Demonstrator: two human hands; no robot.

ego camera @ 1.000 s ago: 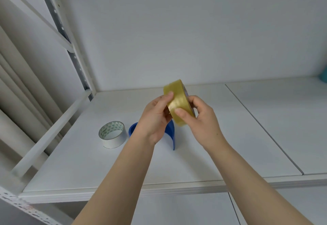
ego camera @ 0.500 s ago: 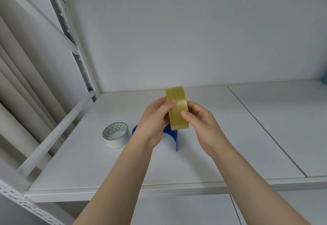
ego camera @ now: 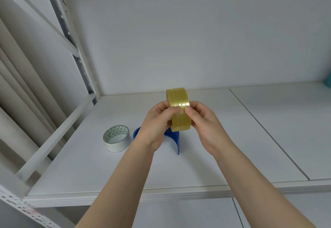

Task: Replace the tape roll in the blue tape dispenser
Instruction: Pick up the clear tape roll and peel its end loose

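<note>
A yellowish, translucent roll of packing tape (ego camera: 179, 110) is held upright in mid-air above the white shelf board (ego camera: 232, 138), its curved outer band facing the camera and its open core pointing to either side. Both hands are clamped on it: the left hand (ego camera: 157, 122) grips the roll's left edge with the thumb pressed on the outer band, and the right hand (ego camera: 204, 122) grips the right edge, its thumb likewise on the band, so that the two thumb tips nearly meet at the middle of the roll.

Just below and behind the hands, the blue plastic tape dispenser (ego camera: 174, 138) rests on the shelf, mostly hidden by the left hand; only a curved blue edge to the left and a pointed blue fin to the right show.

Near the dispenser's left side, a silvery-white roll of tape with a green triangle-patterned core (ego camera: 117, 138) lies flat on the shelf. A white metal rack frame (ego camera: 53, 138) borders the shelf at left.
</note>
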